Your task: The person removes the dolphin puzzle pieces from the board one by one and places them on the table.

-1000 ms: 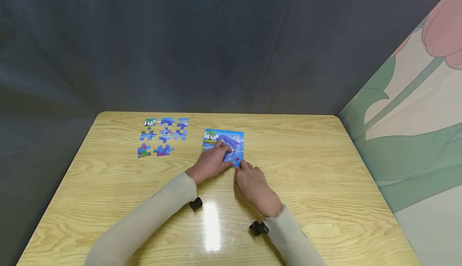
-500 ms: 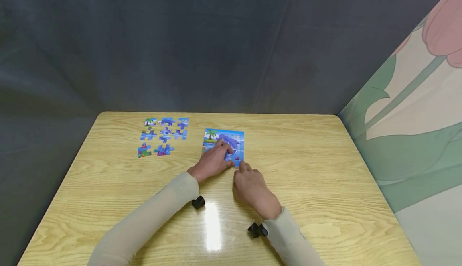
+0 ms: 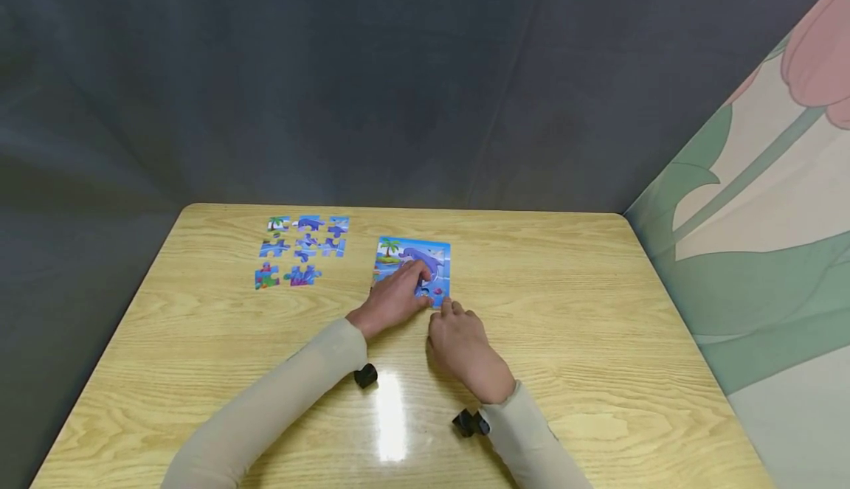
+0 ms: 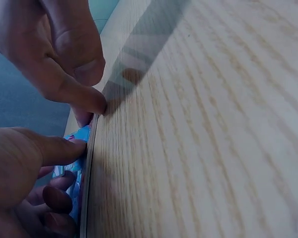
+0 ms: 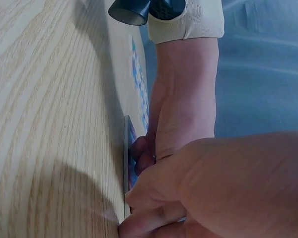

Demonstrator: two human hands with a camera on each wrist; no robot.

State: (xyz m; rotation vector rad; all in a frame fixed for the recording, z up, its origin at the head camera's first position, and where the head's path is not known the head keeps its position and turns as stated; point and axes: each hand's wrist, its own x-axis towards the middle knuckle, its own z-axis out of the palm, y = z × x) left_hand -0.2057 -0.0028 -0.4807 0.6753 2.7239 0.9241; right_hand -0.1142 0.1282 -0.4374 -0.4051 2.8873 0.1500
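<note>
Blue puzzle board (image 3: 417, 264) sits mid-table; left hand (image 3: 392, 299) lies on it, fingers pressing a piece, right hand (image 3: 461, 341) fingertips curled at its near edge. Loose pieces (image 3: 300, 250) lie left on the glossy wooden table (image 3: 598, 341), grey backdrop behind

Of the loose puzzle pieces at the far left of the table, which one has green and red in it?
The piece at the near left corner of the group; the other loose pieces are mostly blue, white or purple.
</note>
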